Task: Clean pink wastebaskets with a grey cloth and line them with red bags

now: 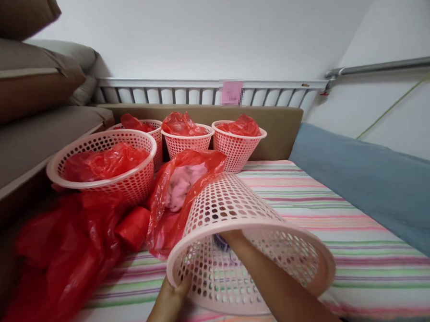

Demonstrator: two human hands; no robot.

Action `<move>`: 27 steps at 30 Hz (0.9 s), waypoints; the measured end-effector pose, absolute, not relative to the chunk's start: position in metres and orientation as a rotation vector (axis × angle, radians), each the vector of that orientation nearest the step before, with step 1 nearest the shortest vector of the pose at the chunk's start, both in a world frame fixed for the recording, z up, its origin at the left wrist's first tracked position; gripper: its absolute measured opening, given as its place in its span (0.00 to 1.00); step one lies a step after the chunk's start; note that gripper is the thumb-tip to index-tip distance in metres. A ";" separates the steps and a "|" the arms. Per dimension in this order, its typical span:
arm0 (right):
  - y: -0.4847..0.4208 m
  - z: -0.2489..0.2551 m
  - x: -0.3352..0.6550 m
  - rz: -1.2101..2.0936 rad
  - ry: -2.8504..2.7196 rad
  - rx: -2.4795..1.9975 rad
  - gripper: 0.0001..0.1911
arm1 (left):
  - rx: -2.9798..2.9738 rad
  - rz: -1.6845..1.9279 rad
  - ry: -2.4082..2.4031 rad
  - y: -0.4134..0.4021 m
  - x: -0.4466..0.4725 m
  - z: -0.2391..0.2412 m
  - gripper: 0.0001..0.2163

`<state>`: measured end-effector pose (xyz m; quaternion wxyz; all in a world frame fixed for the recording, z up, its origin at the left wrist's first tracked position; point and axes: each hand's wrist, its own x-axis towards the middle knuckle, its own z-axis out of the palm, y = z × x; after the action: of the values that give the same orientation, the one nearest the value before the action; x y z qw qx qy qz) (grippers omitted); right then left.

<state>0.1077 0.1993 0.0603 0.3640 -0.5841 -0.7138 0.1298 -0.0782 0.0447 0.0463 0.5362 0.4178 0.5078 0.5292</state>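
Basket point(239, 212) lies tipped, left grip point(174, 288) clasping rim.

Four pink baskets stand at the far end of the bed, each lined with a red bag. The large basket point(103, 162) is nearest, on the left. Behind it stands a second basket point(152, 135), partly hidden; then a third basket point(188, 139) and a fourth basket point(238, 143) in a row to the right. A heap of red bags point(66, 255) lies at the left, below the large basket. The striped sheet point(349, 250) covers the bed, with a blue blanket point(378, 191) along its right side. Brown cushions point(20, 89) are stacked at the left. A white rail point(182, 88) runs along the wall.
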 end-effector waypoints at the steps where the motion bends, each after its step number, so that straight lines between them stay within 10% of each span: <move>1: 0.208 0.060 0.106 0.338 -1.829 -1.499 0.19 | 0.996 1.264 1.205 0.045 -0.079 0.045 0.19; 18: 0.008 0.084 0.106 0.812 -2.163 -1.500 0.34 | 0.939 1.275 1.038 0.047 -0.079 0.027 0.33; 27: 0.071 0.055 0.098 0.296 -1.976 -1.616 0.34 | 0.867 1.285 1.020 0.064 -0.037 -0.016 0.39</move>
<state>0.0982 0.0707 0.0553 0.2821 -0.6032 -0.7378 0.1103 -0.0370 0.0644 -0.0164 0.5996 0.3741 0.4399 0.5541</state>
